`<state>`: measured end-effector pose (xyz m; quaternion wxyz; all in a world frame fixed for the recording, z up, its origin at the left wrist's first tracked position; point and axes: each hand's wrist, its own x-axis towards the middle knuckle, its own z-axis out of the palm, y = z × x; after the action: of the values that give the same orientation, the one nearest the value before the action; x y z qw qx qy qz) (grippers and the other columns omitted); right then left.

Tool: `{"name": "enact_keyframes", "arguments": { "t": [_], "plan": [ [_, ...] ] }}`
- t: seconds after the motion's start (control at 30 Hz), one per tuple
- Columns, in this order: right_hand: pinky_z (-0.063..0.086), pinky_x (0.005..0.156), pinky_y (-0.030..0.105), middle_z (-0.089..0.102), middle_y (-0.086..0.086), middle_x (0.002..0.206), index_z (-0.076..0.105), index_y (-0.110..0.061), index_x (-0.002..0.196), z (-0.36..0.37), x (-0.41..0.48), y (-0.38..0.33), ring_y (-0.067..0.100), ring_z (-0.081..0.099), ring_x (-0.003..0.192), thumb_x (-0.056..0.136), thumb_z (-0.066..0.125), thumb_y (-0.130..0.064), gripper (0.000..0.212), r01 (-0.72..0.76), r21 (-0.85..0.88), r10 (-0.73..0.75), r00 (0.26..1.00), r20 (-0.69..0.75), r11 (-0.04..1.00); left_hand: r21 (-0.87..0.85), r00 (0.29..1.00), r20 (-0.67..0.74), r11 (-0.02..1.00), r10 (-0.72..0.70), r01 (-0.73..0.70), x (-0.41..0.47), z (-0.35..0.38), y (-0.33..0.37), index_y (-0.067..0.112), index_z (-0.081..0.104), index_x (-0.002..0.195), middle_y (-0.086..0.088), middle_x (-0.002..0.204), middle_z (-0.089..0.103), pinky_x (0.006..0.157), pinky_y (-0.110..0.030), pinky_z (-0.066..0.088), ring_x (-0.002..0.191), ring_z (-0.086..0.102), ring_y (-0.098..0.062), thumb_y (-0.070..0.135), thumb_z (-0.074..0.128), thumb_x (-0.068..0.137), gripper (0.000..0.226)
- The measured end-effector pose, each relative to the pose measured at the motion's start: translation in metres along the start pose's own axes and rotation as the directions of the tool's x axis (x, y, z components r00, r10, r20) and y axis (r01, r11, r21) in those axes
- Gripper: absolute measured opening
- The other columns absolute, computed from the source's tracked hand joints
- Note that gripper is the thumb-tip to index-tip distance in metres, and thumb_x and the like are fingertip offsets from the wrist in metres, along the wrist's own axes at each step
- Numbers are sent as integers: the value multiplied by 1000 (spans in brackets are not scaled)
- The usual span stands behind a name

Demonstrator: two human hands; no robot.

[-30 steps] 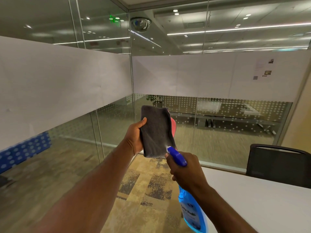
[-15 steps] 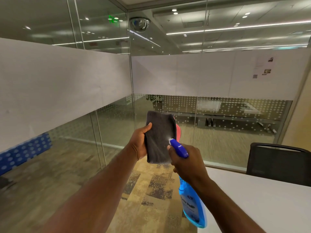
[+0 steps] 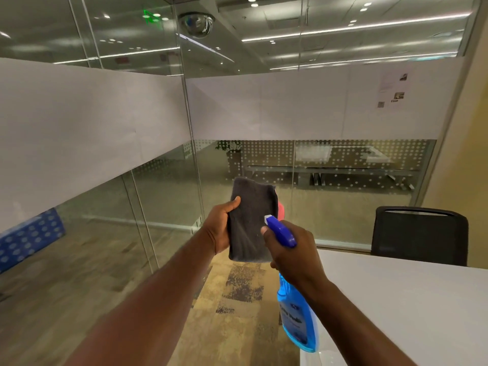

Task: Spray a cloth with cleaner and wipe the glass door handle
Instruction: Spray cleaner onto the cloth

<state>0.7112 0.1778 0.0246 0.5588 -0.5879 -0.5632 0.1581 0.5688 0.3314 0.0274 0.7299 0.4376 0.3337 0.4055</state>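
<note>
Left hand (image 3: pixel 220 225) grips a folded grey cloth (image 3: pixel 249 223) and holds it upright at chest height, the thumb laid across the front face near the top left corner and the other fingers hidden behind the fabric. A pink edge (image 3: pixel 280 210) shows past the cloth's right side; what it belongs to cannot be told. Just right of the cloth, the right hand (image 3: pixel 293 252) is curled round the neck of a spray bottle (image 3: pixel 297 320) of pale blue liquid, whose body hangs tilted below the wrist. Its dark blue spray head (image 3: pixel 281 232) rises above the knuckles, the white tip aimed at the lower right part of the cloth and very near it; whether they touch cannot be told. One finger lies under the spray head. A white table (image 3: pixel 409 299) sits at the lower right with a black chair (image 3: pixel 420 236) behind it. Glass walls (image 3: pixel 169 196) with a frosted band enclose the room, above patterned carpet (image 3: pixel 237 299).
</note>
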Motion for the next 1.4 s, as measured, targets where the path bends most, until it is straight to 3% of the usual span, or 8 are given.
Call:
{"name": "enact_keyframes", "arguments": {
  "t": [0.17, 0.5, 0.63, 0.73, 0.83, 1.03, 1.2, 1.4],
  "plan": [
    [61, 65, 50, 64, 4, 65, 63, -21, 80, -10, 6, 3, 27, 64, 62, 97, 68, -34, 22, 39, 2, -39, 999, -37, 999, -28, 995, 59, 996, -82, 84, 6, 16, -20, 2, 69, 122, -20, 116, 76, 73, -41, 63, 95, 78, -31, 39, 69, 88, 50],
    [63, 70, 50, 70, -1, 72, 62, -28, 84, -45, -4, 80, 24, 70, 67, 87, 57, -63, 36, -115, -17, 113, 989, -93, 993, -10, 994, 57, 996, -89, 90, 31, 32, -49, 3, 68, 123, -17, 119, 75, 87, -47, 57, 101, 76, -33, 36, 61, 98, 42],
    [63, 73, 40, 70, -6, 80, 57, -35, 85, -73, -9, 141, 20, 69, 73, 96, 58, -60, 28, -208, -134, 179, 963, -202, 969, -20, 993, 38, 994, -110, 111, 41, 28, -72, 7, 74, 113, -16, 118, 76, 84, -47, 57, 100, 77, -34, 37, 62, 98, 35],
    [57, 66, 32, 63, -5, 81, 56, -31, 94, -94, -14, 189, 20, 65, 76, 98, 56, -60, 29, -284, -193, 216, 926, -309, 939, -16, 989, 6, 989, -149, 149, 48, 27, -96, 6, 71, 121, -16, 123, 74, 91, -50, 56, 108, 73, -37, 37, 64, 97, 40],
    [58, 67, 37, 62, -1, 77, 55, -28, 91, -111, -21, 233, 20, 64, 72, 99, 54, -60, 33, -333, -211, 246, 903, -353, 919, -36, 988, -12, 988, -153, 153, 52, 25, -116, 6, 70, 122, -17, 126, 73, 92, -49, 55, 107, 73, -36, 34, 63, 97, 38],
    [58, 71, 50, 62, 4, 75, 51, -30, 82, -129, -46, 317, 22, 62, 70, 98, 55, -63, 37, -445, -283, 353, 879, -322, 849, -41, 977, -62, 978, -206, 204, 51, 14, -150, 8, 72, 119, -15, 122, 75, 91, -48, 55, 105, 74, -33, 34, 60, 100, 34],
    [55, 62, 46, 61, 8, 67, 56, -24, 80, -125, -73, 365, 24, 61, 62, 95, 56, -67, 46, -488, -221, 421, 860, -290, 844, -33, 967, -134, 976, -218, 216, 49, 1, -167, 8, 73, 118, -14, 121, 75, 94, -49, 54, 104, 75, -32, 33, 63, 97, 33],
    [45, 58, 32, 55, 2, 65, 57, -41, 82, -112, -96, 394, 15, 56, 59, 92, 60, -70, 30, -469, -178, 412, 866, -283, 865, -19, 957, -187, 975, -222, 223, 46, -10, -175, 11, 71, 124, -13, 123, 75, 95, -51, 54, 109, 71, -33, 34, 63, 96, 37]
  ]
}}
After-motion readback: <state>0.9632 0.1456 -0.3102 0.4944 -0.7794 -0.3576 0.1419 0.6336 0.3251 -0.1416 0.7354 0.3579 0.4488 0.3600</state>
